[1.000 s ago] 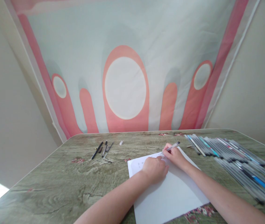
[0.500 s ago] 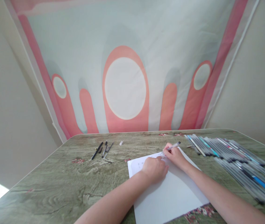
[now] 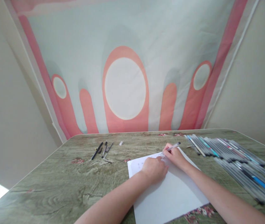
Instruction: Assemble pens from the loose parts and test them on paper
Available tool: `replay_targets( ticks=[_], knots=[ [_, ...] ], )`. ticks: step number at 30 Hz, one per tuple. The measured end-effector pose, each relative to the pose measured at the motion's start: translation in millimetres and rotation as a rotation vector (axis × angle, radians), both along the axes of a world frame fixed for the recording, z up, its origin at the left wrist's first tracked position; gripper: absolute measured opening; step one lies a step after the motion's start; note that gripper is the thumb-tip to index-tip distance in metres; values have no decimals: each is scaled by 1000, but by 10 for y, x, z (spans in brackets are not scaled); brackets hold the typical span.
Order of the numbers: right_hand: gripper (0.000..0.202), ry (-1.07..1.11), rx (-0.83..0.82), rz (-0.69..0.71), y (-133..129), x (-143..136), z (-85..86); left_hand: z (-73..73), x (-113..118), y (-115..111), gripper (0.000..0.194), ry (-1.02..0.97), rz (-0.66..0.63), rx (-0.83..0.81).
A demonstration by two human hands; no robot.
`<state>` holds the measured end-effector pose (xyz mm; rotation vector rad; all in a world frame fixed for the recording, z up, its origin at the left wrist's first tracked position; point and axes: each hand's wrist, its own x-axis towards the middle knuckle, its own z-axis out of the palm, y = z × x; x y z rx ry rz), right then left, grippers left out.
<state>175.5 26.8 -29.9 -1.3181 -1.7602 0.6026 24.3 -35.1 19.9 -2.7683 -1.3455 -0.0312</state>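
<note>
A sheet of white paper (image 3: 167, 199) lies slanted on the table, with small dark writing near its top edge. My right hand (image 3: 174, 155) rests on the paper's upper right, fingers closed round a pen (image 3: 175, 145) with a clear barrel and a dark end. The pen's tip is by the writing, too small to make out. Flat on the sheet, my left hand (image 3: 154, 169) presses the paper down with its fingers stretched toward the right hand. It holds nothing and covers part of the written lines.
Many pens (image 3: 228, 149) lie in overlapping rows on the right of the wood-patterned table (image 3: 59, 183). A black pen (image 3: 97, 151) and several small pen parts (image 3: 106, 150) lie at the left back. A patterned cloth (image 3: 125, 87) hangs behind the table.
</note>
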Motion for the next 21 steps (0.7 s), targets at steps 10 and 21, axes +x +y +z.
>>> replay_targets(
  ticks=[10, 21],
  knots=[
    [11, 27, 10, -53, 7, 16, 6, 45, -5, -1, 42, -3, -27, -12],
    [20, 145, -67, -71, 2, 52, 0, -19, -266, 340, 35, -199, 150, -19]
  ],
)
